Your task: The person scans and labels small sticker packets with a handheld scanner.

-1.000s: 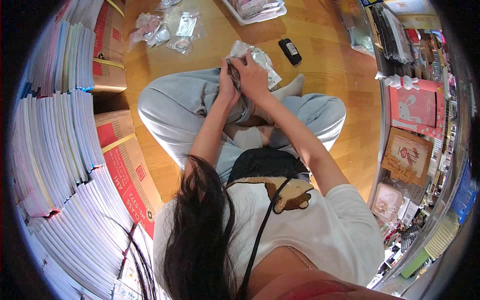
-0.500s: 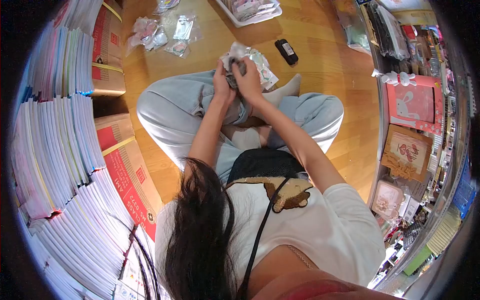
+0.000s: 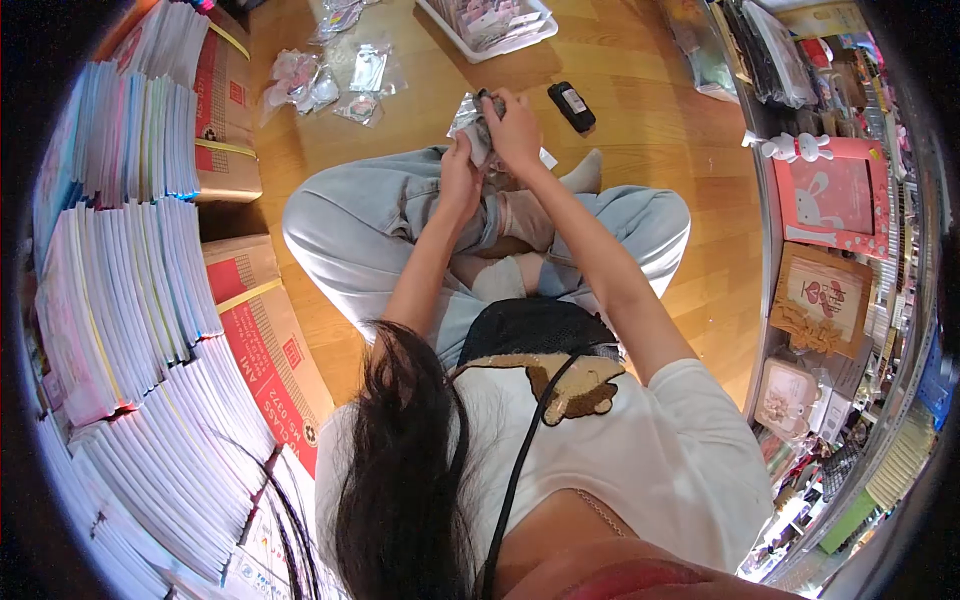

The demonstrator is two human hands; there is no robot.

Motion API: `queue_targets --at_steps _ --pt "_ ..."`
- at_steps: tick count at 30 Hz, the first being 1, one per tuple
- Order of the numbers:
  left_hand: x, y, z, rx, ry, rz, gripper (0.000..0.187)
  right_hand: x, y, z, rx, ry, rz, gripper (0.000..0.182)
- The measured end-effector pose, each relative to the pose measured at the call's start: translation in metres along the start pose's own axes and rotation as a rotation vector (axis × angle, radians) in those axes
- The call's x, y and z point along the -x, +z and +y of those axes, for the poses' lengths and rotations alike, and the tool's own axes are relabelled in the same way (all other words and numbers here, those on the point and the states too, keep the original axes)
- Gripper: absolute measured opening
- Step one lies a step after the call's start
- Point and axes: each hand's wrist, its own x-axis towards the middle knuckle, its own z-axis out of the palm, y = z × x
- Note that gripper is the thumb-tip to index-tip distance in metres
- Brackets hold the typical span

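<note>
A crumpled grey-and-white cloth [image 3: 479,143] is held between my two hands above my crossed legs. My left hand [image 3: 461,174] is closed on its pale lower part. Slightly higher and to the right, my right hand [image 3: 514,132] grips its darker grey upper part [image 3: 488,102]. Whether something small is wrapped inside the cloth cannot be seen. Just beyond my fingers, a shiny clear packet [image 3: 464,116] shows in part, mostly covered by the hands. A black object with a white label [image 3: 572,106] lies on the floor to the right.
Clear packets [image 3: 368,72] lie on the wooden floor ahead, left of a white tray [image 3: 545,28] filled with packaged goods. Stacked booklets [image 3: 140,270] and red-brown cartons [image 3: 262,345] line my left. Shelves on my right hold a pink bunny frame [image 3: 795,190] and a wooden frame [image 3: 785,290].
My right hand has moved up and to the right, and my left hand slightly right and lower. The cloth stretches between them instead of being bunched. The view has shifted a little.
</note>
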Motion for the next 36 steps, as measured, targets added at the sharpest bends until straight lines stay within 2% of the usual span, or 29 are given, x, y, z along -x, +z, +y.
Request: queue_targets --at_steps 2,5,7,8,10,11,13,14,16,17,20,21,22,24,25,27,28,29,31,33,35,36 --pt "0.000 0.009 0.004 0.015 0.022 0.028 0.042 0.015 -0.010 -0.014 0.009 -0.062 0.041 0.024" --pt "0.001 0.006 0.014 0.177 -0.086 0.029 0.044 0.041 -0.015 -0.011 0.082 -0.346 0.010 0.019" --pt "0.011 0.019 0.017 0.020 -0.085 0.130 0.045 0.039 -0.019 -0.006 0.065 -0.439 0.024 0.017" --pt "0.016 0.024 0.016 -0.060 -0.086 0.183 0.046 0.036 -0.018 -0.006 0.025 -0.351 0.071 0.018" --pt "0.018 0.021 0.002 -0.127 -0.057 0.117 0.048 0.030 -0.023 -0.009 -0.048 -0.174 0.161 0.018" --pt "0.018 0.022 -0.006 -0.127 -0.030 0.063 0.049 0.026 -0.026 -0.010 -0.067 0.040 0.146 0.022" --pt "0.026 0.035 -0.007 -0.176 0.009 -0.006 0.052 0.033 -0.030 -0.003 -0.100 0.073 0.120 0.022" --pt "0.029 0.039 -0.005 -0.112 -0.059 0.029 0.052 0.038 -0.032 0.000 -0.119 0.090 0.105 0.021" --pt "0.040 0.055 0.006 0.022 -0.193 0.104 0.053 0.059 -0.041 0.004 -0.054 -0.175 0.043 0.020" --pt "0.039 0.051 -0.001 -0.005 -0.186 0.109 0.053 0.066 -0.046 0.008 -0.022 -0.306 0.014 0.019" --pt "0.037 0.044 -0.026 -0.078 -0.148 0.071 0.052 0.050 -0.053 0.030 0.048 -0.317 0.106 0.017" --pt "0.043 0.049 -0.032 -0.099 -0.125 0.028 0.051 0.044 -0.053 0.036 0.043 -0.175 0.131 0.017" --pt "0.046 0.054 -0.037 -0.119 -0.103 -0.015 0.051 0.045 -0.054 0.041 0.020 -0.122 0.153 0.017" --pt "0.045 0.054 -0.042 -0.108 -0.170 0.045 0.049 0.044 -0.057 0.044 -0.026 -0.019 0.202 0.018" --pt "0.044 0.056 -0.040 -0.076 -0.200 0.070 0.049 0.052 -0.061 0.041 -0.058 -0.027 0.141 0.019" --pt "0.037 0.055 -0.037 0.050 -0.319 0.106 0.047 0.074 -0.063 0.034 -0.087 -0.181 0.150 0.018" --pt "0.036 0.053 -0.041 0.020 -0.273 0.106 0.047 0.079 -0.063 0.034 -0.102 -0.256 0.157 0.017" --pt "0.036 0.052 -0.046 -0.009 -0.227 0.104 0.047 0.074 -0.064 0.041 -0.127 -0.243 0.128 0.016" --pt "0.038 0.060 -0.050 -0.065 -0.143 0.099 0.044 0.065 -0.066 0.052 -0.109 -0.071 0.117 0.018" --pt "0.044 0.059 -0.052 -0.196 -0.161 0.030 0.042 0.050 -0.063 0.073 -0.038 0.115 0.137 0.025" --pt "0.047 0.065 -0.049 -0.230 -0.190 0.015 0.039 0.037 -0.069 0.108 -0.125 0.264 0.166 0.030" --pt "0.041 0.063 -0.049 -0.310 -0.119 0.008 0.039 0.035 -0.071 0.119 -0.169 0.338 0.177 0.032"
